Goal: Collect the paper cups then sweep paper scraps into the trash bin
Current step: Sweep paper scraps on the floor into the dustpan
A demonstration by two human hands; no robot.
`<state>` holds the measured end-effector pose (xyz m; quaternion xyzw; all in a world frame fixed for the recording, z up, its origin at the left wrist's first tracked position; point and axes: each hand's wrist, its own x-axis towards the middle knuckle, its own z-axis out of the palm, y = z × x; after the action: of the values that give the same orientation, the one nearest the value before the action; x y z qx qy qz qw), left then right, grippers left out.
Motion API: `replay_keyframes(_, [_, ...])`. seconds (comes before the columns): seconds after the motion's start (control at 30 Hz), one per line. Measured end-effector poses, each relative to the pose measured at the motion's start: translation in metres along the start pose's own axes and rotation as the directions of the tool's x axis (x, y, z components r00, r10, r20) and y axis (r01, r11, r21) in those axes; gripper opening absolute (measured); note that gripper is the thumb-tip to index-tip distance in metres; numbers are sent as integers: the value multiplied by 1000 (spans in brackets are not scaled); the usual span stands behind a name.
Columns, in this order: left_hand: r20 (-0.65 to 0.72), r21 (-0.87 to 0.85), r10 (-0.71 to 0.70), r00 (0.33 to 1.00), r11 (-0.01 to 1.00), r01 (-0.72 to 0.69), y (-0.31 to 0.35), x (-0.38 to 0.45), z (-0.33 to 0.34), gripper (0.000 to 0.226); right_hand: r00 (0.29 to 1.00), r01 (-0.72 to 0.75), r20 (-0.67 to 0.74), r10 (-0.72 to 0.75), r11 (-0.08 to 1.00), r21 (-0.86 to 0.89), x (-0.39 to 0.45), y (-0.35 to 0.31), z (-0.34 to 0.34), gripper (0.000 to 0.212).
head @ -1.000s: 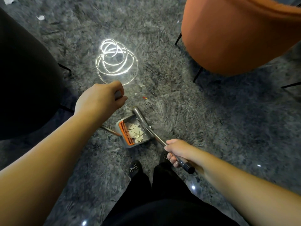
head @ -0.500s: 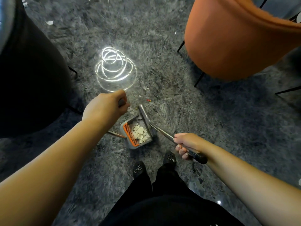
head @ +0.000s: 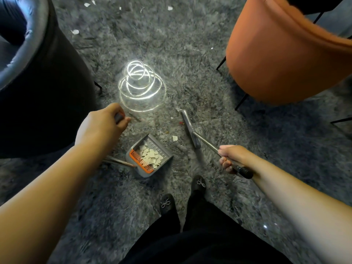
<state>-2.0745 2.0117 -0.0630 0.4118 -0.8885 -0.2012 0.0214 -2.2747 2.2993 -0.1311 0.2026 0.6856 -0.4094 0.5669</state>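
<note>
The left hand (head: 101, 128) is curled round the dark grip of the dustpan's long handle (head: 119, 117), fingers wrapped and the thumb side turned away, so only a short piece of the grip shows beside the knuckles. A thin metal rod (head: 120, 162) shows below the forearm and runs to the left side of the dustpan (head: 150, 156), which sits on the grey shaggy carpet (head: 190, 58) in the middle of the scene, just ahead of the person's black shoes (head: 199, 184). The dustpan is grey with an orange comb (head: 142, 162) along its near-left edge, and a heap of pale paper scraps (head: 151, 156) lies inside it. The right hand (head: 231, 158) grips the broom handle (head: 206, 142) with fingers closed round it just above a black end grip (head: 245, 171); the handle slopes away to the left and far side to a narrow grey broom head (head: 189, 127), which rests on the carpet to the right of the dustpan and apart from it. One loose paper scrap (head: 174, 138) lies between the dustpan and the broom head, and more white bits (head: 75, 31) are scattered on the carpet at the far left. A bright coil of light (head: 141, 86) glares on the carpet beyond the left hand. A black chair (head: 47, 92) stands at the left and an orange chair (head: 285, 54) at the far right.
</note>
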Motion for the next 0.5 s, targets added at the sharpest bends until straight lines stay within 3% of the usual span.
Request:
replay_keyframes(0.2, [-1, 17, -43, 999, 999, 43, 6, 33, 2, 25, 1000, 3, -6, -3, 999, -34, 24, -52, -9, 43])
replay_keyframes(0.5, [-14, 81, -60, 998, 995, 61, 38, 89, 14, 22, 1000, -19, -22, 14, 961, -276, 86, -155, -18, 42])
